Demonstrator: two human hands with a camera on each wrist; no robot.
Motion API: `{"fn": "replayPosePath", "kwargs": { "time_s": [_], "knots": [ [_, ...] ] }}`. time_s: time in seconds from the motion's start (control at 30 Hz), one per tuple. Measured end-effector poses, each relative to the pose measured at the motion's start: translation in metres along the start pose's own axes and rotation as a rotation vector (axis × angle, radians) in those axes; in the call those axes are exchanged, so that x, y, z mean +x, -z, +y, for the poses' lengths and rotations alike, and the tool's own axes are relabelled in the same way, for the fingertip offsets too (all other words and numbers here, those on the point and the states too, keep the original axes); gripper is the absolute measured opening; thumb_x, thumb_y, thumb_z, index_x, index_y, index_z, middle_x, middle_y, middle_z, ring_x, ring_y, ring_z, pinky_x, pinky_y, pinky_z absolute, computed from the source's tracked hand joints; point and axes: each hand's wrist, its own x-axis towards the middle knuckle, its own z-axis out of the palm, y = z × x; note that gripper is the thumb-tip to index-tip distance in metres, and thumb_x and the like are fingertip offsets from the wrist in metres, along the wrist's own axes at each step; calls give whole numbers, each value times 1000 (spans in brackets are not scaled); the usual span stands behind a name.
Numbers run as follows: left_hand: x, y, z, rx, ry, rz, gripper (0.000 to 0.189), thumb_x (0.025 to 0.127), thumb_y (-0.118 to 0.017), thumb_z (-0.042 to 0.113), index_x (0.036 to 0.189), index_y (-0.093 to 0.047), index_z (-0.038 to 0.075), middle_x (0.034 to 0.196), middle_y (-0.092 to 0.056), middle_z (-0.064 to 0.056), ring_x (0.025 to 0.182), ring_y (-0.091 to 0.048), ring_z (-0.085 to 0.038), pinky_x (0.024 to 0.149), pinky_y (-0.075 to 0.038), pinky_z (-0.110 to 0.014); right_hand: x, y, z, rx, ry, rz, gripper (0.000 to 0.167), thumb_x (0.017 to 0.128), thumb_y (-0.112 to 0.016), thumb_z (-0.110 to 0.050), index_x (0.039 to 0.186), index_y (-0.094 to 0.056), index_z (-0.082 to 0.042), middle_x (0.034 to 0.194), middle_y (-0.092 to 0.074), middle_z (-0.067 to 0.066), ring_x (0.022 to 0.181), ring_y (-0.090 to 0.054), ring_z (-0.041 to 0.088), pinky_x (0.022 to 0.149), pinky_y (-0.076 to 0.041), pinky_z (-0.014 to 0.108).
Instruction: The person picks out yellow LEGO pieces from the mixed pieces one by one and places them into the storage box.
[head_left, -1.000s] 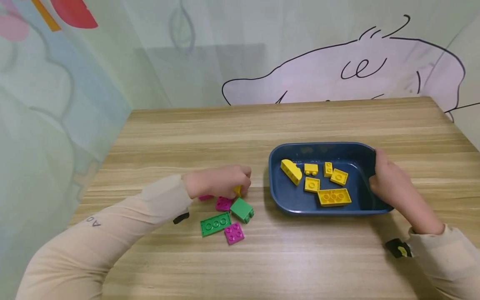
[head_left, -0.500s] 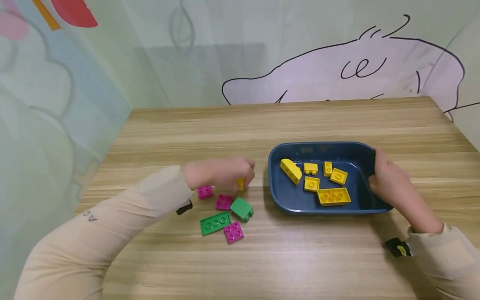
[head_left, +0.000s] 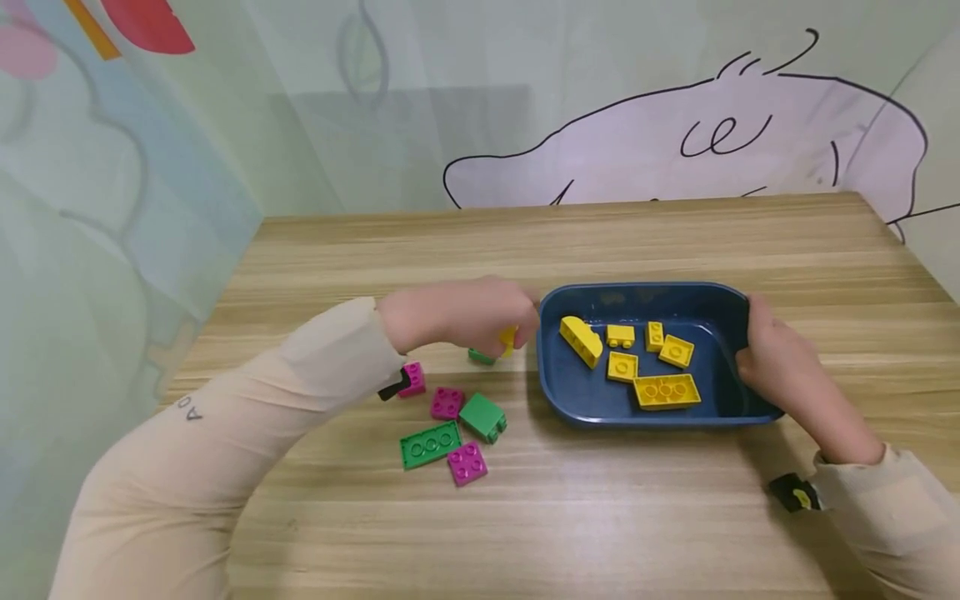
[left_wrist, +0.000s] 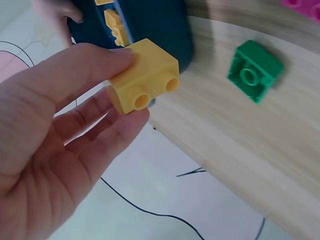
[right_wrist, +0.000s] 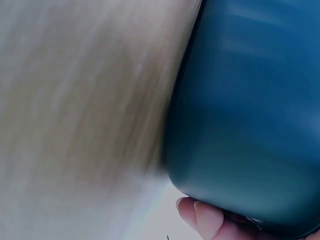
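My left hand [head_left: 468, 312] pinches a yellow toy building brick [left_wrist: 147, 72] between thumb and fingers, just left of the blue tray [head_left: 660, 423]. In the left wrist view two round studs on the brick face outward. My right hand [head_left: 783, 371] grips the tray's right end, thumb at the rim; the right wrist view shows fingertips [right_wrist: 207, 217] against its outer wall. Inside the tray lie several yellow bricks, among them a long one [head_left: 667, 392] showing its hollow underside and a curved one [head_left: 581, 341] at the left.
Left of the tray, on the wooden table [head_left: 600, 525], lie a green brick [head_left: 483, 417], a long green brick [head_left: 431, 445] and several magenta bricks, one [head_left: 467, 463] nearest me. Another green brick [left_wrist: 255, 70] sits partly under my left hand in the head view. A printed wall sheet [head_left: 360, 150] stands behind.
My left hand has moved right and away from me with the yellow brick, up to the tray's left rim, uncovering a magenta brick and part of a green one. My right hand keeps its hold.
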Motion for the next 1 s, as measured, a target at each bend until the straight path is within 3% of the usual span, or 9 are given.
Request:
{"fn": "replayPosePath", "kwargs": {
  "time_s": [0.47,0.7,1.0],
  "knots": [
    [37,16,33,116,-45,-99,17,82,-70,8,99,-69,9,100,-54,-2,89,-52,-14,76,-45,-18,0,1,0,11,-1,-12,68,75,-48,4,131,-12,23,102,-44,50,82,-51,52,67,-42,62],
    [63,4,41,111,-124,-168,20,84,-67,6,104,-68,8,107,-54,-3,93,-51,-16,82,-44,-19,0,-2,1,1,17,24,67,71,-48,4,128,-16,22,91,-48,47,75,-53,53,62,-41,62],
    [88,-16,43,157,-189,-243,17,85,-67,7,102,-67,8,107,-55,0,96,-49,-14,87,-41,-20,1,-2,1,-7,7,21,67,73,-47,4,129,-14,22,92,-47,47,73,-53,51,62,-42,61]
  ]
}}
